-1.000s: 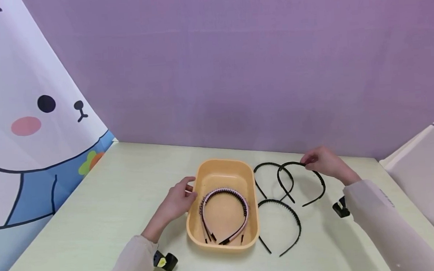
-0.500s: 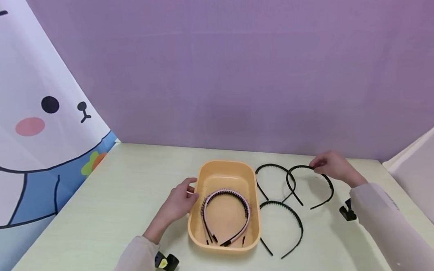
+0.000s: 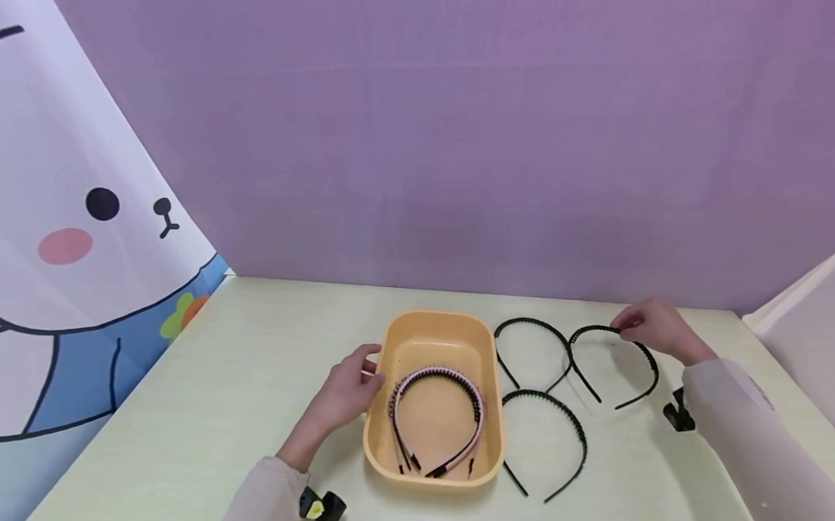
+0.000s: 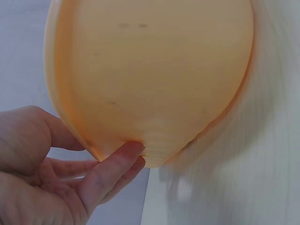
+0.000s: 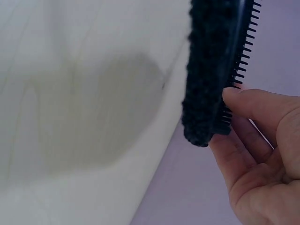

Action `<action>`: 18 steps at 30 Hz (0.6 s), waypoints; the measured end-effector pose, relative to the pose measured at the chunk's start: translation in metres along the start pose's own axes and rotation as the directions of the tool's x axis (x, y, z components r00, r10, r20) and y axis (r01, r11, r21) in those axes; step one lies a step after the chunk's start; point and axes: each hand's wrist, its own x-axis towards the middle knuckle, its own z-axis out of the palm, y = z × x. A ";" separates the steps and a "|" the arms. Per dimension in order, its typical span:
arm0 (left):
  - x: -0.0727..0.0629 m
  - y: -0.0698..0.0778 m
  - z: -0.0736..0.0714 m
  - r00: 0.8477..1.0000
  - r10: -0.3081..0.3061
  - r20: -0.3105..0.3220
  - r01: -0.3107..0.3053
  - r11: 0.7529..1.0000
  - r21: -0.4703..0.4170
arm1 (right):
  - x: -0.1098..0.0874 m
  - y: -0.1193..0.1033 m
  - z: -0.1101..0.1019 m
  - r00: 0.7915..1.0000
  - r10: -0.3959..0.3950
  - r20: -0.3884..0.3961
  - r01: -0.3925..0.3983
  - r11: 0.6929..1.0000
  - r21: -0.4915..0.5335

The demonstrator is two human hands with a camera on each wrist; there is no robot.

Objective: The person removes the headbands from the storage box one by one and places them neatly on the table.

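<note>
Black, toothed and rough-surfaced, a headband (image 5: 211, 65) was pinched in the right hand (image 3: 658, 328), the thumb against its comb-like teeth and the fingers meeting it from the other side. It was held near the top of its arch, the two ends pointing toward the person; whether they touched the table could not be told. The left hand (image 3: 344, 390) held the left rim of a yellow-orange plastic basin (image 3: 434, 334), thumb at the edge and fingers against the outer wall. Inside, in the near half, lay a pink headband (image 3: 479, 422) with a black toothed headband (image 3: 466, 384) along its inner curve; further dark tips showed beside them.

Between the basin and the right hand, a second black headband (image 3: 523, 319) lay just beside the held one, and a third black headband (image 3: 531, 392) lay nearer the person, close to the basin's right side. Pale sleeves (image 3: 748, 432) covered both forearms, with a small black device at each wrist. Everything stood on a pale greenish tabletop (image 3: 252, 348). Behind it hung purple cloth (image 3: 454, 148), and to the left a cartoon-printed sheet (image 3: 22, 155) showed a white animal with a pink cheek.
</note>
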 end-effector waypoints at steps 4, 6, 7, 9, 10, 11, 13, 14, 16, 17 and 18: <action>-0.001 -0.001 0.000 1.000 -0.002 0.001 0.002 1.000 0.005 | -0.002 0.007 0.003 1.000 0.010 0.000 -0.010 1.000 -0.002; -0.001 0.000 0.000 1.000 -0.002 -0.002 0.002 1.000 0.010 | -0.003 0.010 0.004 1.000 0.015 -0.005 -0.015 1.000 -0.005; -0.001 0.000 0.000 1.000 -0.003 -0.002 0.004 1.000 0.012 | -0.003 0.011 0.005 1.000 0.016 -0.010 -0.016 1.000 -0.006; -0.001 0.000 -0.001 1.000 -0.004 -0.005 0.004 1.000 0.018 | -0.002 0.013 0.005 1.000 0.022 -0.012 -0.022 1.000 -0.004; -0.001 0.001 -0.001 1.000 -0.002 -0.005 0.002 1.000 0.022 | -0.002 0.014 0.006 1.000 0.023 -0.012 -0.023 1.000 -0.002; 0.000 0.001 -0.001 1.000 -0.003 -0.006 0.004 1.000 0.023 | -0.001 0.015 0.006 1.000 0.027 -0.012 -0.027 1.000 -0.001; 0.000 0.000 -0.001 1.000 -0.005 -0.006 0.005 1.000 0.025 | -0.001 0.017 0.007 0.999 0.036 -0.009 -0.036 0.999 0.000; 0.001 0.000 -0.001 1.000 -0.003 -0.005 0.003 1.000 0.027 | 0.000 0.019 0.007 0.999 0.043 -0.005 -0.043 0.999 -0.001; 0.001 -0.001 0.000 1.000 -0.001 -0.006 0.001 1.000 0.023 | 0.000 0.022 0.007 0.998 0.060 0.001 -0.060 0.998 -0.006; 0.001 -0.001 0.000 1.000 -0.004 -0.007 0.004 1.000 0.018 | 0.000 0.023 0.008 0.998 0.070 0.003 -0.070 0.998 -0.008; 0.001 -0.001 0.000 1.000 -0.002 -0.006 0.002 1.000 0.019 | 0.000 0.024 0.008 0.997 0.078 0.007 -0.078 0.997 -0.008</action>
